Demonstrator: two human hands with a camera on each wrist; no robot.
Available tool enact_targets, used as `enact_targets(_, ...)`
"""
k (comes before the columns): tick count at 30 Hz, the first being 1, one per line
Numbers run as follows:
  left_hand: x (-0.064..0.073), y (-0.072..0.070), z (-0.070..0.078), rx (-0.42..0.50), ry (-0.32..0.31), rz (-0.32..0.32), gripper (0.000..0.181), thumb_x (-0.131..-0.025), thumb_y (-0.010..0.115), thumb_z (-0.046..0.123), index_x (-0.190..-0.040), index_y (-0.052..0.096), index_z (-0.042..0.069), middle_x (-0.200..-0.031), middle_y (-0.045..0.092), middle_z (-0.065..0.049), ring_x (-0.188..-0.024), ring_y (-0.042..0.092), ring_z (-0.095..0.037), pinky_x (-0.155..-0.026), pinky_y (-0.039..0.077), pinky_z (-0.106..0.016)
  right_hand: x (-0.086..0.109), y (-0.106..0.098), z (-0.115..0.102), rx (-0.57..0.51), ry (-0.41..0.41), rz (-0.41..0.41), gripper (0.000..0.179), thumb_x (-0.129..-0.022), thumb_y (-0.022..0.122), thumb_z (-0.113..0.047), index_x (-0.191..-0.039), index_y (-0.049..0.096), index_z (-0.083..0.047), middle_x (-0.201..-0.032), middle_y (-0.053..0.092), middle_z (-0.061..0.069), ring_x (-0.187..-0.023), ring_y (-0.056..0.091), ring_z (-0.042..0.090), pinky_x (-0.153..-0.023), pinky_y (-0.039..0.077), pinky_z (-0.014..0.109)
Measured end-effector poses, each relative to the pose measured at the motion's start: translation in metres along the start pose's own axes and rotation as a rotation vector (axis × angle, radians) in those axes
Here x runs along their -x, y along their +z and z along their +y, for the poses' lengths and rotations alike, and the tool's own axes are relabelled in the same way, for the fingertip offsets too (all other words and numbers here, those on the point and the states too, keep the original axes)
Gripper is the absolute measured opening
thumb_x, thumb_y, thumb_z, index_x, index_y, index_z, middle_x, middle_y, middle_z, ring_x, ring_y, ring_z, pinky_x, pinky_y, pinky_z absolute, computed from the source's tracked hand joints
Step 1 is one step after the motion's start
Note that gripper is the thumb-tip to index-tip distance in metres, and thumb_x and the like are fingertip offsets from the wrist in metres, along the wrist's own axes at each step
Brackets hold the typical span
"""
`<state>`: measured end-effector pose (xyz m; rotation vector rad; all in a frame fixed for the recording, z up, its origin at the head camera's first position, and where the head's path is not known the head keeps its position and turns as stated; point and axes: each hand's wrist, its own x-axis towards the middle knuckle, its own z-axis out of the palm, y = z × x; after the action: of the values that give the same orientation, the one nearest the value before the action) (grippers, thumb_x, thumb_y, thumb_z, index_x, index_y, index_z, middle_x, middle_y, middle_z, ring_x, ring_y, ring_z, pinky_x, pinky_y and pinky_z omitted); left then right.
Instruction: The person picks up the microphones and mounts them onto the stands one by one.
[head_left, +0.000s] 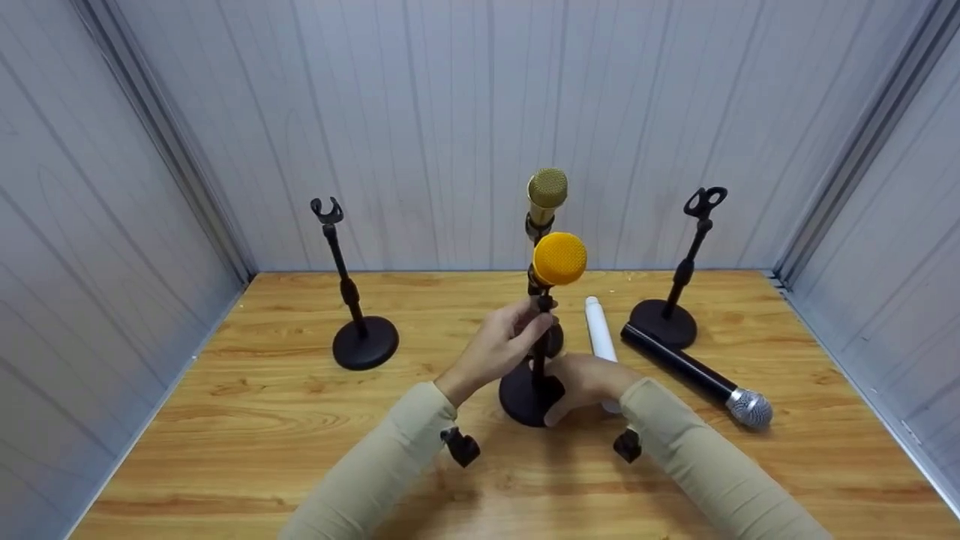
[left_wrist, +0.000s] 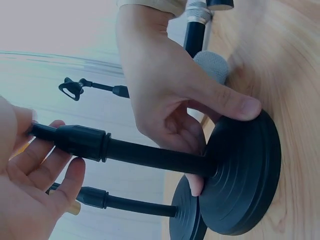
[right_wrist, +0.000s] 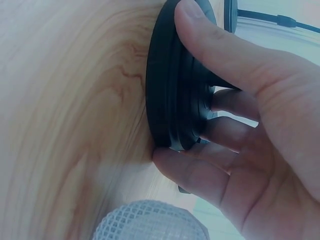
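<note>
A yellow-headed microphone (head_left: 560, 259) sits in the clip of a black desk stand, just in front of a second stand that holds a gold microphone (head_left: 548, 189). My left hand (head_left: 499, 343) grips the front stand's pole (left_wrist: 155, 159) near its top, below the yellow head. Lower down, my right hand (head_left: 589, 377) holds the round base (left_wrist: 250, 175) by its edge, thumb on top and fingers around the far side. Whether that base is flat on the table or slightly lifted, I cannot tell.
A white microphone (head_left: 598, 326) lies beside my right hand, partly hidden by the forearm. Right of it lies a black microphone (head_left: 686, 367) with a silver head. Bare stands are at the left (head_left: 365, 343) and right (head_left: 664, 322). Panelled walls (head_left: 450, 135) enclose the wooden table (head_left: 270, 420).
</note>
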<state>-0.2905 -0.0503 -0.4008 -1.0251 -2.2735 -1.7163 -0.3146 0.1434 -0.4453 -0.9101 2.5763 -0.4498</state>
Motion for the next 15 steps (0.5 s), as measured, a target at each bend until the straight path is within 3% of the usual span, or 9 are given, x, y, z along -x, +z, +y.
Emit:
enact_targets(6, -0.001, -0.001, 0.008, 0.007, -0.031, -0.003, 0.027, -0.108, 0.050, 0.008, -0.129, 0.060, -0.004, -0.118, 0.070, -0.017, -0.109, 0.068, -0.028, -0.092, 0.054, -0.034, -0.001, 0.000, 0.000, -0.002, -0.001, 0.001, 0.069, -0.073, 0.092, -0.039, -0.129, 0.068, -0.006, -0.130, 0.066, 0.012, -0.119, 0.062, 0.029, -0.105, 0.045, 0.045)
enact_targets(10, -0.003, -0.001, 0.011, 0.060, -0.061, 0.005, 0.027, -0.108, 0.050, 0.014, -0.129, 0.061, 0.000, -0.122, 0.069, -0.014, -0.116, 0.065, -0.031, -0.096, 0.053, -0.034, -0.001, 0.000, 0.000, -0.001, 0.010, 0.002, 0.069, -0.073, 0.092, -0.038, -0.129, 0.068, -0.005, -0.130, 0.066, 0.013, -0.119, 0.061, 0.029, -0.105, 0.045, 0.045)
enact_targets(15, -0.008, -0.004, 0.016, 0.107, -0.053, 0.008, 0.028, -0.108, 0.052, 0.022, -0.127, 0.062, 0.004, -0.121, 0.069, -0.009, -0.118, 0.065, -0.027, -0.097, 0.052, -0.033, 0.000, 0.000, 0.000, 0.005, 0.023, 0.005, 0.069, -0.073, 0.092, -0.039, -0.129, 0.067, -0.005, -0.128, 0.067, 0.012, -0.118, 0.062, 0.028, -0.104, 0.046, 0.044)
